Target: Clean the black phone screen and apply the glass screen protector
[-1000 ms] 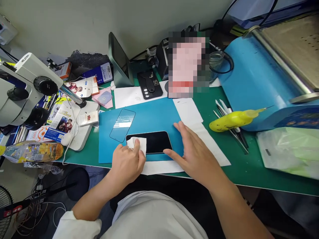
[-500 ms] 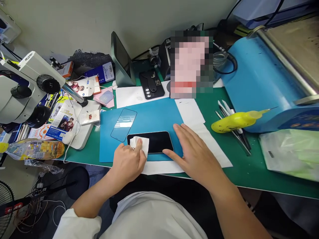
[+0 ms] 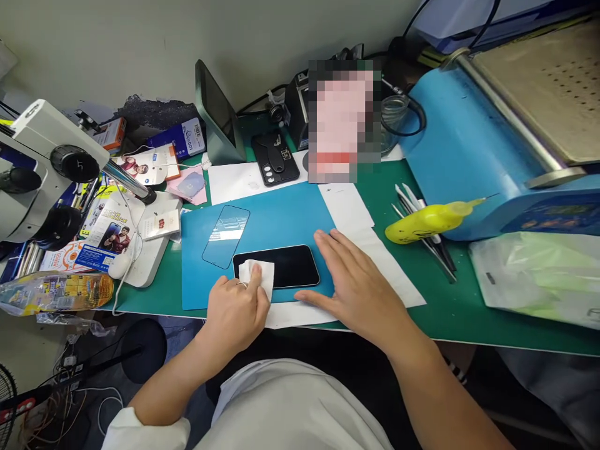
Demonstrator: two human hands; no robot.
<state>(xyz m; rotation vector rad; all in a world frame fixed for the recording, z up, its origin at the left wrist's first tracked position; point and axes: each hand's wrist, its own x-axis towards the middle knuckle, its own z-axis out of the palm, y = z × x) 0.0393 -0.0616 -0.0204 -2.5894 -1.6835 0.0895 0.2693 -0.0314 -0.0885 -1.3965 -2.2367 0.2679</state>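
Note:
A black phone [image 3: 290,265] lies screen up on a blue mat [image 3: 276,222] near the bench's front edge. My left hand [image 3: 234,312] is closed on a white wipe [image 3: 257,274] and presses it onto the phone's left end. My right hand [image 3: 354,284] lies open and flat on the mat, fingers spread around the phone's right end. A clear screen protector [image 3: 225,235] with a dark outline rests on the mat just left of the phone.
A microscope [image 3: 42,169] stands at the left beside printed packages. A yellow squeeze bottle [image 3: 429,222] and metal tools [image 3: 431,240] lie at the right. A blue film roll [image 3: 469,150] is behind them; a plastic bag [image 3: 539,275] lies right of them. A black phone case [image 3: 275,160] lies behind the mat.
The wipe under my left hand shifts slightly over the phone's left end. My right hand stays put beside the phone. The view has drifted a little.

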